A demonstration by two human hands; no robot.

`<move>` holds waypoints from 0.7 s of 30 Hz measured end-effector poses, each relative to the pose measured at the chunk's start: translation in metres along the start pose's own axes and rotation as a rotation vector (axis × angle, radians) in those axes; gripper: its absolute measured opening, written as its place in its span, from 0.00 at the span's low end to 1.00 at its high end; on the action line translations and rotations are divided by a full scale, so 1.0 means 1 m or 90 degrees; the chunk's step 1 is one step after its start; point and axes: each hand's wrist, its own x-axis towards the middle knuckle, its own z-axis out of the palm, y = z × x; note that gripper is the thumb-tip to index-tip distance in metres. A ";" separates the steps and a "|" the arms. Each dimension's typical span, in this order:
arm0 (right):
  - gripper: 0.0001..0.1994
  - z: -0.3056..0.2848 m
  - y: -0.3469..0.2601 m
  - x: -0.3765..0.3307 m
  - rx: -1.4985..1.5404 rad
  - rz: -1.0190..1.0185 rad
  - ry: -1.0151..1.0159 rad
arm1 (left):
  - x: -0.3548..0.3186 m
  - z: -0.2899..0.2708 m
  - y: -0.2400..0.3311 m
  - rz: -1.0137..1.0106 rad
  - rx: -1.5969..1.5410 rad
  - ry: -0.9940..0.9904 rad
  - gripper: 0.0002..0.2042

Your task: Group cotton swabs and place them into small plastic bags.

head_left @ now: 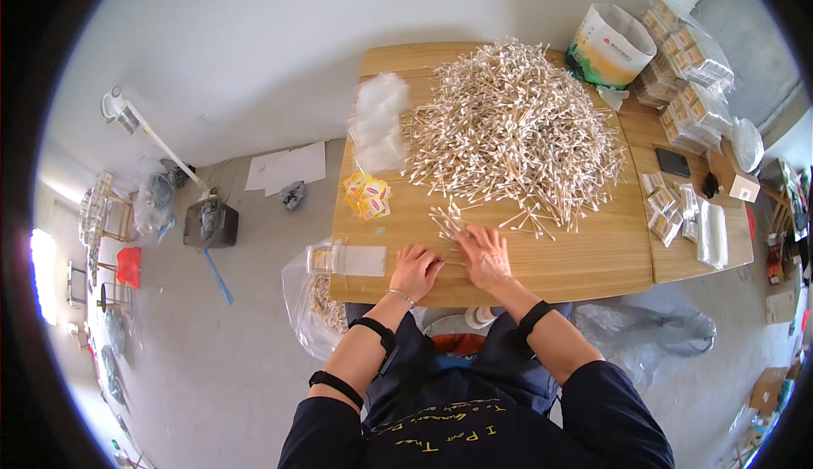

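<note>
Clearly, a large heap of thin cotton swabs with white tips and pale sticks covers the twelve-to-one-o'clock part of the light-brown wooden table, as seen from the right hand. That hand's fingers are loosely spread, their tips at a small loose cluster of swabs toward half past ten; whether it grips any, I cannot tell. The left hand rests half-curled near the table edge; its palm is hidden, so I cannot tell its hold. From it, yellow-and-white printed paper cards lie at eleven o'clock.
</note>
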 end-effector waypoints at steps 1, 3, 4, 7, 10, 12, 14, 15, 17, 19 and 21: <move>0.21 -0.003 0.008 -0.001 -0.026 -0.009 -0.004 | 0.000 -0.001 0.001 0.005 0.001 0.001 0.03; 0.20 -0.011 0.026 0.003 -0.039 0.045 0.019 | 0.000 -0.001 0.001 -0.006 -0.010 -0.005 0.02; 0.19 -0.014 0.036 0.005 -0.053 0.102 0.042 | 0.000 -0.001 0.001 -0.017 -0.024 -0.013 0.03; 0.18 -0.021 0.060 0.006 -0.111 0.113 0.186 | 0.003 -0.001 0.004 -0.015 -0.015 -0.021 0.03; 0.16 -0.021 0.051 0.007 -0.084 0.142 0.204 | 0.001 -0.001 0.002 -0.019 -0.009 -0.017 0.03; 0.15 -0.018 0.034 0.007 -0.077 0.091 0.208 | -0.001 0.000 -0.001 -0.018 -0.010 -0.006 0.03; 0.15 -0.018 0.010 0.004 0.034 0.060 0.101 | -0.001 0.001 -0.002 -0.016 -0.014 0.005 0.03; 0.16 -0.012 0.005 0.002 0.011 0.017 0.125 | 0.000 0.003 -0.002 -0.011 -0.018 0.002 0.03; 0.16 -0.004 0.008 0.000 -0.002 0.014 0.132 | 0.002 0.003 -0.002 -0.007 -0.019 0.002 0.03; 0.15 -0.003 0.012 0.001 -0.016 0.024 0.128 | 0.001 0.002 -0.001 0.002 -0.003 -0.007 0.04; 0.13 -0.002 0.018 0.008 -0.017 0.037 0.142 | -0.001 0.000 -0.001 -0.008 -0.007 -0.011 0.04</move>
